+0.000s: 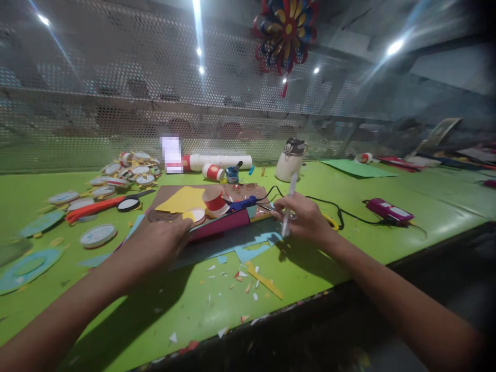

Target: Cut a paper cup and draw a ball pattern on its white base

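Observation:
My left hand (pixel 168 236) is closed on the near left edge of a stack of coloured paper, with a magenta sheet (pixel 220 226) tilted up beside its fingers. At its fingertips is a small yellow-and-white paper disc (pixel 197 215). My right hand (pixel 310 219) pinches a slim whitish, translucent pen-like stick (pixel 287 214), held upright and blurred. A blue-handled tool (pixel 242 203) with a black cord lies across the stack, close to a red-and-white paper cup piece (pixel 215 201). Yellow paper (pixel 186 199) and a brown board (pixel 248 190) lie behind. Yellow scissor-like handles (pixel 331 222) show partly behind my right hand.
Paper discs (pixel 141 169) pile up at left, near an orange-handled cutter (pixel 95 207). A cream mug (pixel 290 164), a small blue jar (pixel 232 175) and stacked cups (pixel 220 162) stand behind. The cord reaches a purple box (pixel 389 212). Paper scraps (pixel 263 280) litter the green table (pixel 310 289).

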The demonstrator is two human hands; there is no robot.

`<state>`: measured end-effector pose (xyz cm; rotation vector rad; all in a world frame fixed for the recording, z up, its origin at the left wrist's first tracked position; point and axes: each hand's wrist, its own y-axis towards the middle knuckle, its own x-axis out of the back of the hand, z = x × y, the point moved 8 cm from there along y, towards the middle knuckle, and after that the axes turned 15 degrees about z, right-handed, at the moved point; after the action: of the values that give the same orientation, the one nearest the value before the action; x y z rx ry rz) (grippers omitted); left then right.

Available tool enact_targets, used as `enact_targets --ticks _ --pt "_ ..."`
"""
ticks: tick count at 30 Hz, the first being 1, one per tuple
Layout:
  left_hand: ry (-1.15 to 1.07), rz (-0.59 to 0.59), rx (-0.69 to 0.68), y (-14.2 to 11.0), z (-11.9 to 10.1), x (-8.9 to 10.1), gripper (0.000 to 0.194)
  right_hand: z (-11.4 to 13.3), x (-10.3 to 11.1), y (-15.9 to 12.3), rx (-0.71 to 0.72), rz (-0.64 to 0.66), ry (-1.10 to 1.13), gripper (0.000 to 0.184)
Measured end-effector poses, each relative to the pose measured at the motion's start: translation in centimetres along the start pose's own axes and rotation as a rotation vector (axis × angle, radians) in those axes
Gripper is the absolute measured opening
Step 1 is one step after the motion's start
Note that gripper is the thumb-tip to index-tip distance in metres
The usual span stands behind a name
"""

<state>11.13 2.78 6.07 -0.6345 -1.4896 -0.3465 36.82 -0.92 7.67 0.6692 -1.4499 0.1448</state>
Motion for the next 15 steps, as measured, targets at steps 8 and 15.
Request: enact_targets --ticks 8,15 --pt "-0.028 0.083 0.071 0.8 1.1 1.8 0.017 5.9 -3.1 -1.1 0.241 0.360 -0.200 0.006" --pt "-0.064 0.061 0.028 1.8 1.8 3.1 0.022 6.3 -4.9 0.2 0.289 0.416 -0.258 0.013"
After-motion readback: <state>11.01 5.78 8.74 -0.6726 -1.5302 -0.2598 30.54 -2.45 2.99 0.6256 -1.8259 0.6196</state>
